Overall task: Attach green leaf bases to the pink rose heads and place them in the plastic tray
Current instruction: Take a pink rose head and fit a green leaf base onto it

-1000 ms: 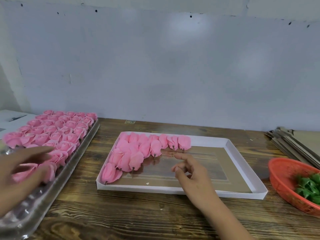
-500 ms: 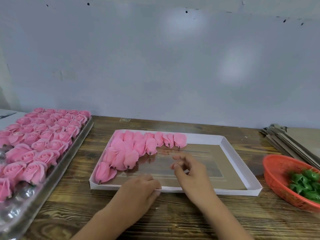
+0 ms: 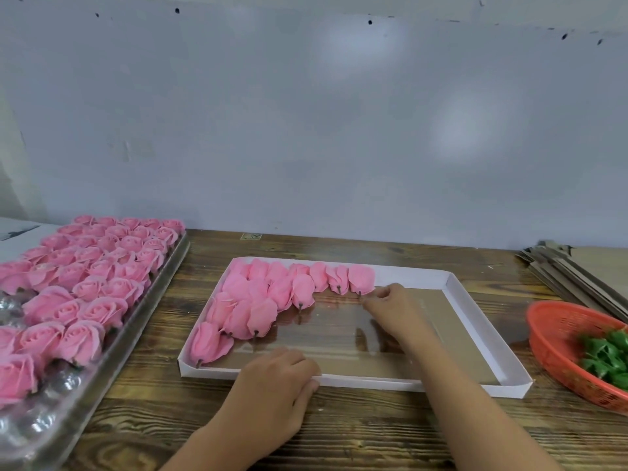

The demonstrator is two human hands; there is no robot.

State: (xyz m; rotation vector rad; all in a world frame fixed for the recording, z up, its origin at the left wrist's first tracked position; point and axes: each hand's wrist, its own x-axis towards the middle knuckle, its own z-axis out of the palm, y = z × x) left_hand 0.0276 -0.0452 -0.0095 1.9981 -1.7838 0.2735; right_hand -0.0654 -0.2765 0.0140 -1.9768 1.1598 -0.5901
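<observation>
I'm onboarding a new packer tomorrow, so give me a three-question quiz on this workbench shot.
1. True or false: the orange plastic basket of green leaf bases sits left of the white cardboard tray.
2. Which hand rests on the white tray's near rim? A) left hand B) right hand
3. Fill in: the right hand's fingertips are at the stem end of the row's ______most pink rose head.

Key: 1 false, it sits to the right. 2 A. 3 right.
</observation>
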